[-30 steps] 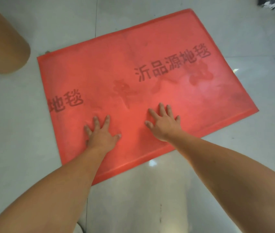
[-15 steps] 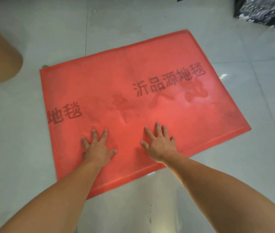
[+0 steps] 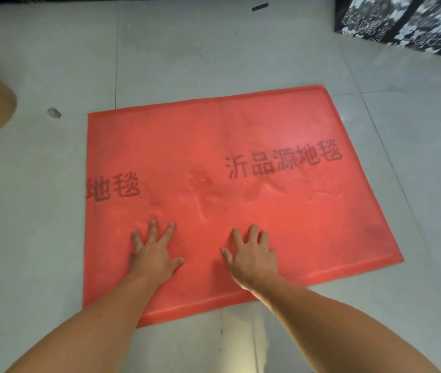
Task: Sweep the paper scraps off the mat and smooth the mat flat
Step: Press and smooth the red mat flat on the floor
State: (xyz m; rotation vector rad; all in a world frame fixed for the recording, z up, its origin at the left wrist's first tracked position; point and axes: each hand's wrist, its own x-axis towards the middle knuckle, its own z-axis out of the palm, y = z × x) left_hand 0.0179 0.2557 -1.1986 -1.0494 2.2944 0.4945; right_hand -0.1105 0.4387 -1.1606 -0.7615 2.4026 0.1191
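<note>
Lying on the tiled floor (image 3: pixel 187 49), the red mat (image 3: pixel 267 125) is seen from the head view with its long axis running left to right. The left hand (image 3: pixel 154 254) and right hand (image 3: pixel 251 254) are pressed flat on its near strip, fingers spread, nothing grasped. Raised creases (image 3: pixel 266 188) are found just beyond the fingertips, nearer the right hand. One paper scrap (image 3: pixel 54 113) is seen off the mat's far left corner.

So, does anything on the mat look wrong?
Yes. The red mat is not flat: raised creases cross its middle, beyond the left hand and right hand. One small scrap lies off it, on the floor.
</note>
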